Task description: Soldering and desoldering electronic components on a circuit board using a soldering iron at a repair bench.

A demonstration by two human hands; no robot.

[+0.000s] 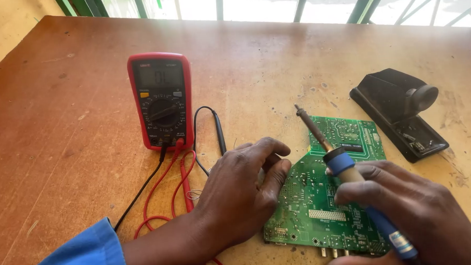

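A green circuit board (pixel 323 208) lies flat on the wooden table (pixel 76 129). My left hand (pixel 243 193) rests palm down on the board's left edge, fingers curled, pinning it. A blue-handled soldering iron (pixel 348 170) is gripped in my right hand (pixel 419 214) at the lower right; its dark tip points up and to the left, raised above the board's upper part. A blue sleeve covers my left forearm.
A red and black multimeter (pixel 161 101) lies to the left of the board, with its display lit. Its red and black test leads (pixel 181 172) trail toward my left wrist. A black soldering iron stand (pixel 399 112) sits at the right. Windows run along the table's far edge.
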